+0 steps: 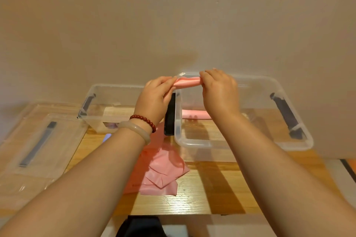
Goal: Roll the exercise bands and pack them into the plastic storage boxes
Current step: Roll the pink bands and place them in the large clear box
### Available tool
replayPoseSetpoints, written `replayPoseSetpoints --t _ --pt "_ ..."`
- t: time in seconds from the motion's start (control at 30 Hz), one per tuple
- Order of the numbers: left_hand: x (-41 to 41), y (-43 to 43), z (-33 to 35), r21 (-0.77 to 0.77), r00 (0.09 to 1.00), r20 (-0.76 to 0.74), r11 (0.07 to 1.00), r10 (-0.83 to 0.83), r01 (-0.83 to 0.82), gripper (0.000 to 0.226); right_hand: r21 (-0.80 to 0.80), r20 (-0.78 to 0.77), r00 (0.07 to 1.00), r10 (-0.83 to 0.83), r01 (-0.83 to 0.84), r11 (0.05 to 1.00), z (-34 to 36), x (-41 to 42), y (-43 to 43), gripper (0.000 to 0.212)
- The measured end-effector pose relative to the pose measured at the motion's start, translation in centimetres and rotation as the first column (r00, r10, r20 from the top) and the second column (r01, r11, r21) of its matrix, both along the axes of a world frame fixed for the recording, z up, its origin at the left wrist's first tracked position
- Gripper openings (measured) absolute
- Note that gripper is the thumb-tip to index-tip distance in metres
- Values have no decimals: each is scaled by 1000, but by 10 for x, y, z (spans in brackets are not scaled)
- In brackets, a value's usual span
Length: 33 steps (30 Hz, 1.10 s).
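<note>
I hold a rolled pink exercise band point(187, 82) level in the air, above the left rim of the right clear storage box point(294, 145). My left hand point(157, 98) pinches its left end, my right hand point(219, 92) grips its right end. Another pink roll point(194, 114) lies on the floor of that right box. Loose pink bands point(163, 171) lie crumpled on the wooden table, partly under my left forearm. A second clear box point(90, 102) stands to the left, with pale items inside that I cannot make out.
Two clear lids with dark handles point(36, 146) lie stacked at the left of the wooden table point(212, 188). A black phone-like object point(170, 115) stands between the two boxes. A plain wall rises directly behind the boxes.
</note>
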<state>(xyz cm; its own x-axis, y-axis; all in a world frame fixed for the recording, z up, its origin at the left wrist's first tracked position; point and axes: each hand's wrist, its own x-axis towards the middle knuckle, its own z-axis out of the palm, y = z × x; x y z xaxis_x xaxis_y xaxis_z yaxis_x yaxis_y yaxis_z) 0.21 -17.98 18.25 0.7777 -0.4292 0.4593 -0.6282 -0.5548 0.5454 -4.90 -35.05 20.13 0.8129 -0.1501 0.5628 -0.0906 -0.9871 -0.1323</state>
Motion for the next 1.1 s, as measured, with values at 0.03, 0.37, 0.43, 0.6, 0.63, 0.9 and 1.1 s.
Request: replayPoseSetpoints --t 0.03,0.37,0.43,0.6,0.63,0.9,1.1 --pt "0 -6 0 -13 1000 -6 1000 -10 10 32 5 16 1000 5 -5 1000 0 1 -4 34" --pt "48 -40 -8 27 987 -92 990 -135 138 32 4 -92 988 126 -126 992 -11 37 -42 10" --pt "59 -47 -13 50 982 -118 987 -146 153 32 2 -118 987 105 -106 994 -19 45 -48 13" --pt "74 -60 -20 97 959 -207 971 -195 218 38 -1 -196 979 49 -50 999 -42 58 -68 7" --pt "75 -61 -22 104 954 -226 969 -198 226 40 11 -212 976 43 -42 999 -45 57 -71 9" --pt "70 -69 -25 163 945 -304 971 -117 173 45 75 -596 793 127 -103 992 -65 60 -105 22" --pt "59 -82 -24 300 948 -309 937 -81 178 59 139 -686 699 203 -148 979 -95 71 -103 26"
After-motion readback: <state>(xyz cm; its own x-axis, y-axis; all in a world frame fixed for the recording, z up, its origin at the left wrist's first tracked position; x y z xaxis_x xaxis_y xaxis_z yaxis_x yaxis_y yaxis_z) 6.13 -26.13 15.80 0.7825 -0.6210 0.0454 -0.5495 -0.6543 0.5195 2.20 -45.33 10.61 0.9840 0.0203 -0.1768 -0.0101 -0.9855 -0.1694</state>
